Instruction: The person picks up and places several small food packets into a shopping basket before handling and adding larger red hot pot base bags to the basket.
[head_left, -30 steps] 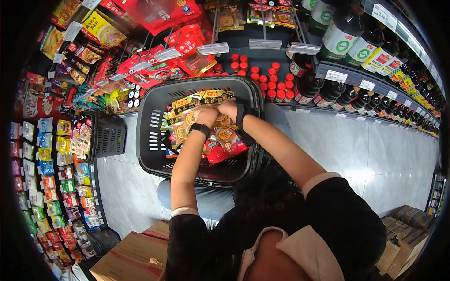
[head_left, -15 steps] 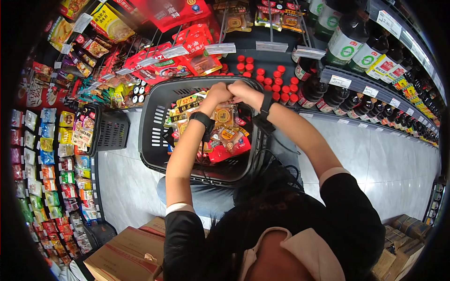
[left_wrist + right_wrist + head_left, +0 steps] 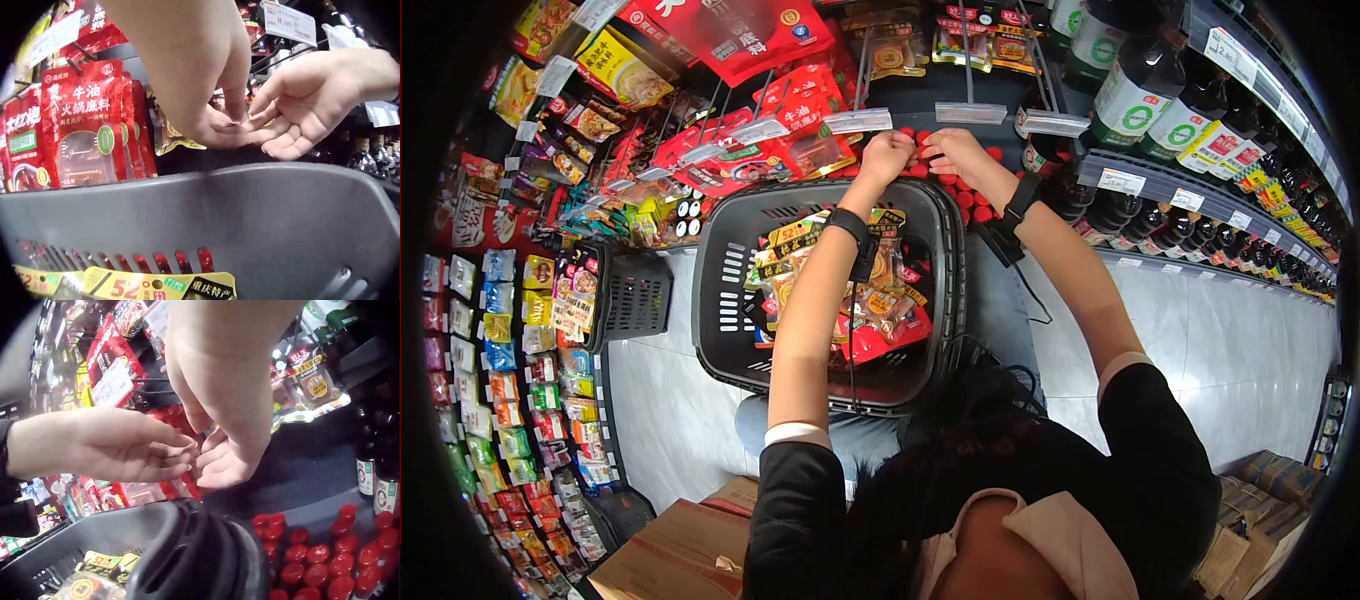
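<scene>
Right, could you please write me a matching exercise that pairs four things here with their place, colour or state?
1. Nearer basket
2. Right hand
3. Small bottles' caps
4. Yellow-labelled packets

A. Red
B. Inside the nearer basket
C. Grey
D. Fingertips close to the left hand's

Pairs: 1-C, 2-D, 3-A, 4-B

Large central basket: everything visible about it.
The basket is dark grey, plastic-looking, with rounded corners, slotted walls and a thick rim. It sits open side up, packets piled loosely inside. Its far rim is near the red caps; what supports it is hidden. A thin cable crosses its near side. The left hand and right hand are past the far rim, apparently not touching it.
</scene>
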The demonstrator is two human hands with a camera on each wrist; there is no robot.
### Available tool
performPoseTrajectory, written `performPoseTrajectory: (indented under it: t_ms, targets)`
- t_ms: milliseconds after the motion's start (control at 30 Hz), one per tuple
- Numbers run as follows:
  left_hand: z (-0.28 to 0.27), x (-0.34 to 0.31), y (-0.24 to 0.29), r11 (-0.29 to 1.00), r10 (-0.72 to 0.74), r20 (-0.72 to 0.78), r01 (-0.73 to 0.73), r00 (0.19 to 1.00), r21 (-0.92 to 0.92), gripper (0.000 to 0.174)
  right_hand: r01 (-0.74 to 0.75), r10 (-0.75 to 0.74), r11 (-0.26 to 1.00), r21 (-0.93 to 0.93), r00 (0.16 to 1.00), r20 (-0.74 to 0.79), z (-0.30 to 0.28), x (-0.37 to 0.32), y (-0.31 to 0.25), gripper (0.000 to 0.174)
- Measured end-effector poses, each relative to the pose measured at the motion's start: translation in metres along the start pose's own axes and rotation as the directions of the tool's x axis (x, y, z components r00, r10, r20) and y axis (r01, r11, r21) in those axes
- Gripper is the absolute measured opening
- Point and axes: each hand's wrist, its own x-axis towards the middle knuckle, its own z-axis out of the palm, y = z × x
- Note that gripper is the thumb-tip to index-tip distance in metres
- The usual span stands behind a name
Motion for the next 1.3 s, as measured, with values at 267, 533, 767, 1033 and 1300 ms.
performPoseTrajectory:
  t_ms: [267, 533, 767, 1033, 1300]
  targets:
    - [-0.011, 0.062, -0.032, 0.993, -0.088, 0.069, 0.083, 0.994, 0.08, 0.012, -0.038, 0.035, 0.999, -0.02, 0.991, -0.132, -0.026, 0.04, 0.012, 0.02]
    - [-0.022, 0.105, -0.005, 0.989, 0.066, -0.166, -0.087, 0.984, -0.121, 0.025, 0.316, -0.317, 0.948, 0.046, 0.948, 0.006, -0.048, 0.083, 0.005, 0.022]
    - [-0.037, 0.124, -0.014, 0.908, 0.415, -0.251, -0.381, 0.875, 0.175, 0.036, 0.2, -0.227, 0.969, -0.147, 0.953, -0.2, -0.033, 0.116, -0.037, 0.026]
    - [-0.048, 0.12, -0.028, 0.845, 0.512, -0.174, -0.458, 0.841, 0.274, 0.045, 0.441, -0.543, 0.834, -0.331, 0.763, -0.352, -0.015, 0.18, -0.054, 0.075]
    - [-0.055, 0.17, -0.012, 0.819, 0.562, -0.228, -0.496, 0.795, 0.288, 0.053, 0.466, -0.52, 0.851, -0.242, 0.814, -0.26, -0.008, 0.179, -0.082, 0.083]
